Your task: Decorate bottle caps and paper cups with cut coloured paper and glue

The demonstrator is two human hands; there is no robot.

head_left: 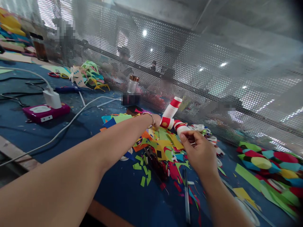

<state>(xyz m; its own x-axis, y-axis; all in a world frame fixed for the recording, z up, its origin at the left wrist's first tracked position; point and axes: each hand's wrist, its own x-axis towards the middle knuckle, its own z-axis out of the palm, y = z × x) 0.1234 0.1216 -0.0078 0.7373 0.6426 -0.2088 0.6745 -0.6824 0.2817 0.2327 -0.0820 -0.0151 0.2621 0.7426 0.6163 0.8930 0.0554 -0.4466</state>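
My right hand (pixel 201 153) curls its thumb and fingers around the rim of a red and white paper cup (pixel 181 126), which lies on its side. My left hand (pixel 156 121), with a bracelet at the wrist, reaches to another red and white paper cup (pixel 167 123); its fingers are mostly hidden, so its grip is unclear. Behind them a stack of nested paper cups (pixel 172 107) leans up to the right. Beneath both hands lies a heap of colored paper scraps (pixel 163 145).
A purple power strip (pixel 46 112) with a white charger (pixel 52 98) sits at left, its cable crossing the blue table. A pen (pixel 187 197) lies in front. Colorful paper pieces (pixel 267 164) are at right. A perforated metal screen (pixel 189 63) rises behind.
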